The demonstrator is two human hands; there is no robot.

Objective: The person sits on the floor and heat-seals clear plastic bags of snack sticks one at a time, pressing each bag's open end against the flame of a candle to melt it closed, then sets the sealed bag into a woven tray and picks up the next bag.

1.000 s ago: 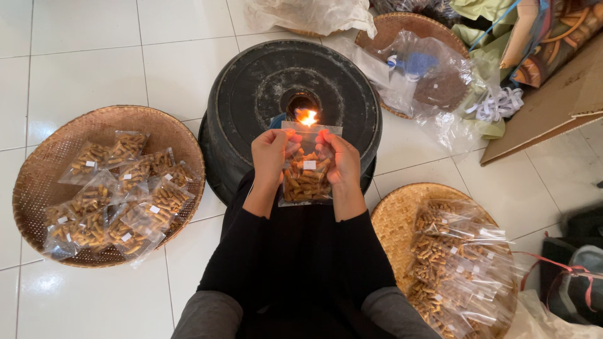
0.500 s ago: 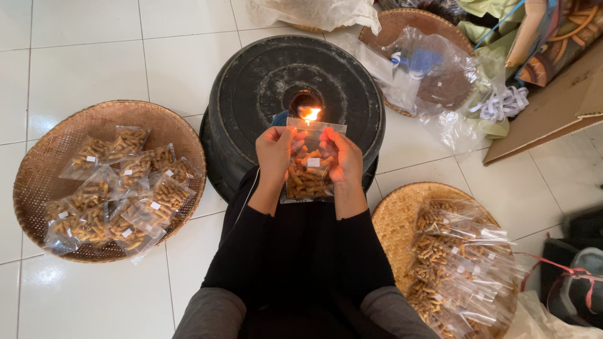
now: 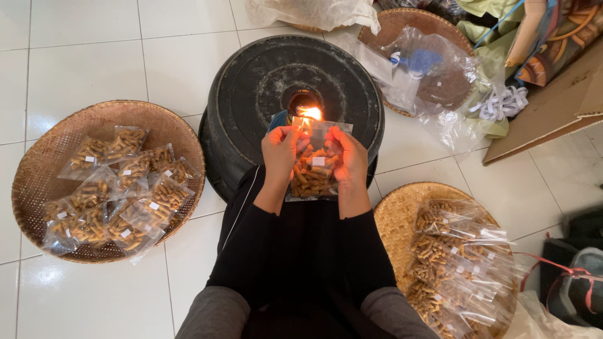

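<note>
While both hands hold it upright over the black round tub (image 3: 251, 81), a clear plastic packet (image 3: 312, 169) of tan snack sticks sits between them, a small white square label at its middle, its top edge at a flame (image 3: 312, 113) that burns at the tub's centre hole. Left hand (image 3: 279, 150): grip pinching the packet's left edge. Right hand (image 3: 347, 157): grip pinching its right edge. Left of the tub, a round woven tray (image 3: 44, 163) on the white tiled floor (image 3: 75, 56) carries a heap of like packets (image 3: 113, 194), each with a small white label. Right of the tub and nearer the person, a second woven tray (image 3: 396, 216) carries more clear packets (image 3: 465, 263) of the same sticks, overlapping; their count is hard to make out, and the tray is cut off at the lower edge. Beyond the tub to the right, crumpled clear plastic (image 3: 433, 75) covers a third woven tray (image 3: 408, 22), hiding what is in it. The flame's source is hidden inside the hole. A brown cardboard sheet (image 3: 553, 107) lies far right of the tub.
</note>
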